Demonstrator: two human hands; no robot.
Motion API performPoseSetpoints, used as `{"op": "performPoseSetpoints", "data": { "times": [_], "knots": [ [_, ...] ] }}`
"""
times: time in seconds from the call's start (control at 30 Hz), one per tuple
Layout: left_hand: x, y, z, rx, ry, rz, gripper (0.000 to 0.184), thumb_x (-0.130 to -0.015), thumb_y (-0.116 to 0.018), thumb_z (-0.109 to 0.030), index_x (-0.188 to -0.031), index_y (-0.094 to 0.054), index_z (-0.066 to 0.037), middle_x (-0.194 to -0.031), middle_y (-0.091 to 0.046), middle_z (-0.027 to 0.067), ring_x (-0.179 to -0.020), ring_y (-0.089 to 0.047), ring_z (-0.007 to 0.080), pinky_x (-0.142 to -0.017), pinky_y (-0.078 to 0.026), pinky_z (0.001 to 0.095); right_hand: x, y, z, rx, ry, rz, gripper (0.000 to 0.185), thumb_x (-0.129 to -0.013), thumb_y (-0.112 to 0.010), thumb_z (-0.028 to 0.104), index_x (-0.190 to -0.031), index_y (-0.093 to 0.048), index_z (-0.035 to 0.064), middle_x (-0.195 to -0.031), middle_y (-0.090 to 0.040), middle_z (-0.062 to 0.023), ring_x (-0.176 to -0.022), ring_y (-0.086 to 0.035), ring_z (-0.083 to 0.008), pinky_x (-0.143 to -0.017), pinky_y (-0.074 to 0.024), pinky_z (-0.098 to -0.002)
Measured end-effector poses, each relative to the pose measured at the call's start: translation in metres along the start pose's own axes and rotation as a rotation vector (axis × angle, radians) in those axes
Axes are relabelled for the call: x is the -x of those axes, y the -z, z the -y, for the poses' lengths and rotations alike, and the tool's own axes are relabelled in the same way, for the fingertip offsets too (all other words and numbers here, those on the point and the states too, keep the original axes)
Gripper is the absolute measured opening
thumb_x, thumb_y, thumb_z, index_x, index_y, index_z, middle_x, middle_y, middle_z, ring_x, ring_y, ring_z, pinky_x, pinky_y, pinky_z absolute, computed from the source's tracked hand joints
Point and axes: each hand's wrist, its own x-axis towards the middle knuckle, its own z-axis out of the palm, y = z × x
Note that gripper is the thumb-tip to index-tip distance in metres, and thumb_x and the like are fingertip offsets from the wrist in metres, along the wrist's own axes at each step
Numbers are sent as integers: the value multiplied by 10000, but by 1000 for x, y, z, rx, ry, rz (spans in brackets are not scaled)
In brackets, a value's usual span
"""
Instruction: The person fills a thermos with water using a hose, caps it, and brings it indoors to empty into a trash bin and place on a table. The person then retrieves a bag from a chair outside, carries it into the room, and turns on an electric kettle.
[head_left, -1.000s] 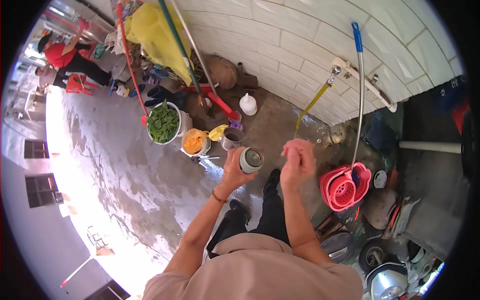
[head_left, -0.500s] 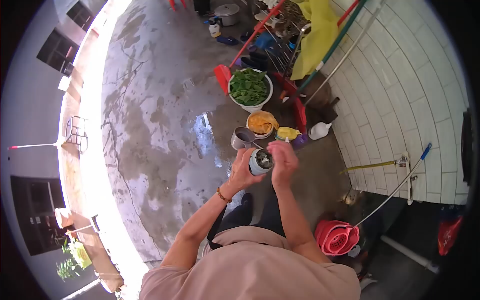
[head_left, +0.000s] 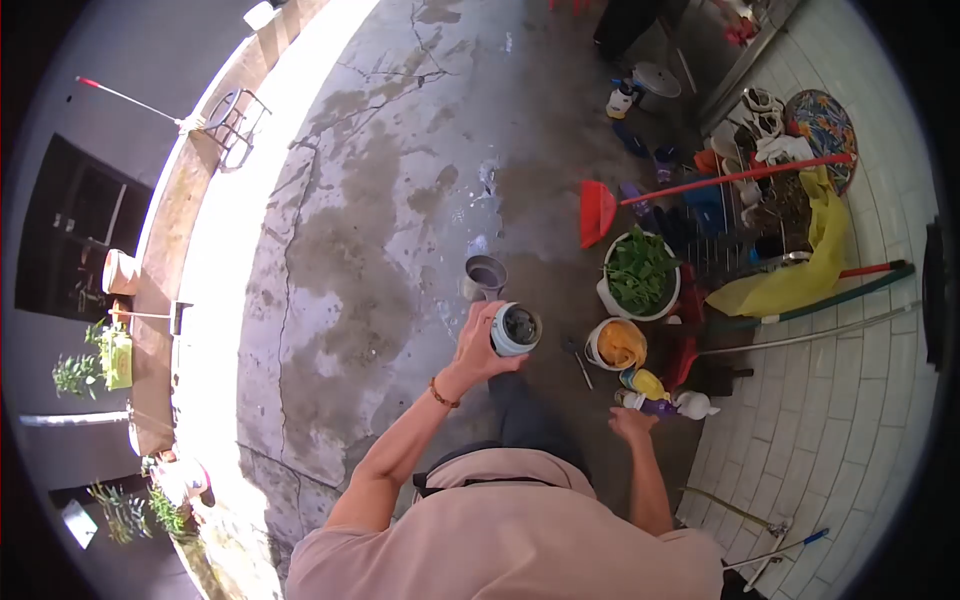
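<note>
My left hand [head_left: 473, 345] is wrapped round a small pale blue-white can [head_left: 515, 330], its open top facing up with dark, wet-looking contents. Just beyond those fingers is a grey dipper-like cup [head_left: 487, 272]; I cannot tell whether the same hand holds it. Out to the right, my right hand [head_left: 633, 422] reaches low, its fingers curled beside a small whitish item [head_left: 630, 399]. Whether it grips that item is unclear. Close by are a yellow jug [head_left: 647, 383], something purple [head_left: 660, 407] and a white bottle [head_left: 695, 405].
A white bucket [head_left: 600, 352] holds an orange bag, and a white basin [head_left: 612, 300] holds green leaves. A red dustpan [head_left: 597, 213], a yellow cloth [head_left: 790, 285] and a shoe rack [head_left: 720, 235] stand beyond. A tiled wall [head_left: 820, 410] rises at the right.
My right hand has left the can and moved out right and down to the bottles. The view has turned, shifting buckets and bottles rightward. My left hand keeps the can.
</note>
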Motion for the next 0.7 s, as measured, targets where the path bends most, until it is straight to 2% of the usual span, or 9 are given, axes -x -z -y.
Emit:
{"op": "performPoseSetpoints", "data": {
  "times": [0.03,0.07,0.17,0.27,0.43,0.5,0.57,0.67,0.7],
  "knots": [
    [-33,12,14,-18,-1,-30,704,-521,-769,-184,-1135,-451,-53,-1033,-498,123,-933,-488,303,-817,-416,387,-11,32,42,89,40,-127,286,-818,-543,316,-891,-660,66,-926,-636,-154,-946,-564,-354,-933,-370,-428],
    [-48,28,21,-143,39,12,707,-519,-768,-185,-1139,-450,-57,-1012,-488,128,-922,-484,318,-800,-418,398,-4,89,120,95,67,-284,258,-822,-538,288,-808,-656,59,-831,-632,-149,-871,-573,-350,-793,-438,-419],
    [-85,64,48,-319,95,5,718,-512,-765,-185,-1145,-449,-65,-973,-469,131,-902,-479,335,-772,-420,414,-4,196,309,-420,927,-878,115,-735,-609,108,-833,-624,48,-874,-617,-107,-828,-571,-289,-726,-448,-364],
    [-130,102,79,-406,119,-75,733,-493,-767,-183,-1146,-454,-69,-952,-457,133,-889,-476,332,-757,-417,412,7,249,455,-136,1289,-876,128,-693,-616,129,-804,-613,66,-905,-604,-88,-885,-558,-271,-750,-433,-384],
    [-193,172,154,-438,127,-124,756,-463,-773,-180,-1138,-458,-51,-939,-464,134,-869,-476,331,-759,-417,410,-135,262,591,-264,1036,-485,89,-688,-564,115,-658,-543,34,-723,-607,-88,-721,-592,-317,-627,-446,-421],
    [-222,200,193,-448,110,-148,755,-458,-776,-186,-1128,-462,-37,-935,-471,140,-865,-478,337,-769,-418,412,-222,280,613,166,1016,-515,133,-675,-566,145,-747,-604,40,-723,-620,-129,-679,-600,-336,-613,-464,-430],
    [-258,238,229,-240,153,-316,740,-477,-777,-186,-1131,-462,-38,-972,-497,137,-898,-477,335,-791,-416,411,-304,297,608,254,809,193,195,-667,-557,159,-810,-653,68,-825,-637,-150,-739,-611,-334,-660,-485,-414],
    [-321,298,273,-166,120,-368,734,-492,-779,-187,-1139,-460,-50,-1024,-511,129,-924,-478,328,-801,-414,405,-326,290,596,1042,921,-260,205,-682,-572,178,-841,-686,115,-808,-658,-107,-727,-630,-270,-658,-487,-367],
    [-342,313,289,-179,134,-348,734,-490,-779,-178,-1140,-460,-58,-1046,-513,116,-936,-477,319,-807,-412,399,-342,307,633,749,713,-294,198,-701,-570,195,-834,-689,111,-817,-663,-96,-732,-635,-259,-654,-485,-369]
  ]
}}
